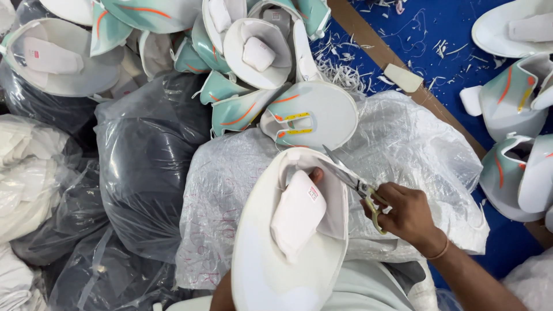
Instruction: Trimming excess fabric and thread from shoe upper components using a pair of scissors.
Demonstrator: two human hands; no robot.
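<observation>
Right hand [406, 213] grips scissors [352, 179], blades pointing up-left onto the white shoe upper's [282, 253] right edge. Left hand [316, 174] mostly hidden inside the upper, only a fingertip showing; grip unclear.

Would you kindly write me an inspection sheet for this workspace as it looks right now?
Surface: blue mat with a brown strip, strewn with white trimmings.
Job's things: white shoe upper, inside facing up, tongue showing; scissors at its rim.
Clutter: pile of teal-and-white uppers above; more uppers at right.
Grippers: right hand in the scissors' yellow handles; left hand mostly hidden, thumb inside the upper.
Cables: nothing seen.
Surroundings: clear bags of dark and white material; a white sack under the work.
</observation>
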